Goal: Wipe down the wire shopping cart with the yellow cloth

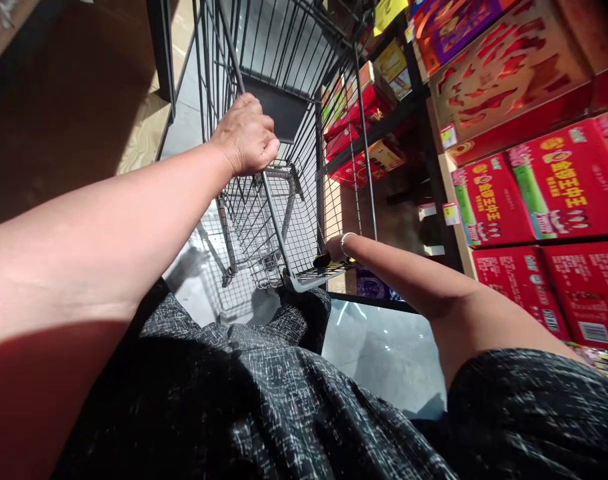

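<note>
A black wire shopping cart [277, 220] stands in front of me, tilted in my view. My left hand [248, 133] is closed in a fist around its metal rim. Lower on the right, my right hand [336, 247] reaches down at the cart's near end, with a pale bangle on the wrist. Its fingers are mostly hidden and look curled by a small dark object [323, 260], whose kind I cannot make out. A dark flat panel [274, 107] is fixed across the far part of the cart.
Shelves on the right hold stacked red cartons [559, 180] and a large gold-and-red box [509, 73]. A wooden display stand [144, 133] is on the left. Grey glossy floor [384, 353] shows beneath, along with my dark speckled clothing [264, 393].
</note>
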Demonstrator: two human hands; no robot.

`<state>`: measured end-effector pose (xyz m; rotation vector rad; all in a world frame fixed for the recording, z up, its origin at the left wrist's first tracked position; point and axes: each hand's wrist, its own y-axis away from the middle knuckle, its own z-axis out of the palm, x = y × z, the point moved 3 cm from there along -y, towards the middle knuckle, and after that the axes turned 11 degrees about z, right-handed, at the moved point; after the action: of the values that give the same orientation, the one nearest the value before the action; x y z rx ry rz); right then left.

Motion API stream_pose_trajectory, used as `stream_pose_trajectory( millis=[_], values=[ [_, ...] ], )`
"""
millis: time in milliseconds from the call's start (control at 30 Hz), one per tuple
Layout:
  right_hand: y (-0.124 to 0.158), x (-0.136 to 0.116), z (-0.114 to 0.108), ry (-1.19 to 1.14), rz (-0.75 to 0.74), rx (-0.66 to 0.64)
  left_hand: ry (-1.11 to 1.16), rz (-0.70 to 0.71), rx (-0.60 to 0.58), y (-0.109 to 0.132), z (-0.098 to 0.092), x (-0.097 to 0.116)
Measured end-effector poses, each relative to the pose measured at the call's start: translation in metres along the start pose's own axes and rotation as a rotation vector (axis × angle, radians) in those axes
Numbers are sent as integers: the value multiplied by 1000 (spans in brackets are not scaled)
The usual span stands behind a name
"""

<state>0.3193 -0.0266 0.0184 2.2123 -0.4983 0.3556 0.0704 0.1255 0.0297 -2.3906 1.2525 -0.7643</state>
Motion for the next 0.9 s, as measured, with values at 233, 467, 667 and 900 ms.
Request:
stream_pose_trajectory(
  millis=[233, 467, 667, 900],
  values=[
    [60, -48, -10, 69, -492, -364, 0, -24, -10, 6, 2, 1],
    [50, 3, -11, 45, -396, -306, -120, 34, -16, 15, -1, 11],
    [26, 96, -13, 212, 53, 131, -240, 42, -33, 21, -9, 25],
    [92, 71, 33, 23, -2, 450, -285, 56, -28, 27, -16, 38]
  ],
)
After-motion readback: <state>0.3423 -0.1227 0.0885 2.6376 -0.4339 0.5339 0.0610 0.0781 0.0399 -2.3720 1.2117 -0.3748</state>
